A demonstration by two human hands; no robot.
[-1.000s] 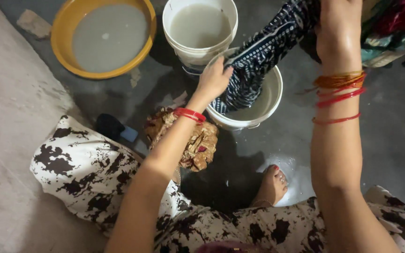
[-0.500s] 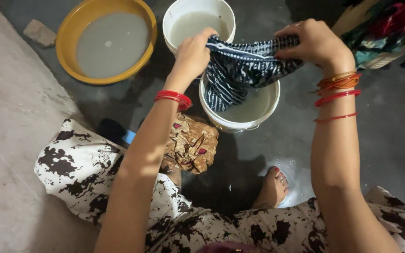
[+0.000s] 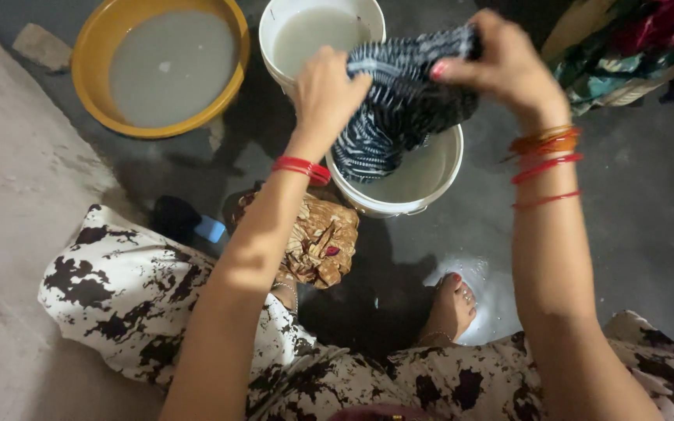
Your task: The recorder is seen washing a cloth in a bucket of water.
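Wet dark-blue white-striped cloth, limp and likely heavy, held bunched above white plastic bucket; left hand and right hand each clenched on its upper edge.

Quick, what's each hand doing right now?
Left hand: closed on the striped cloth.
Right hand: closed on the same cloth, above the white bucket.

dim overhead light | dark floor shadows | wet glare | sharp

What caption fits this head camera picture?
Both hands, left hand and right hand, hold a dark striped wet cloth over a white plastic bucket.
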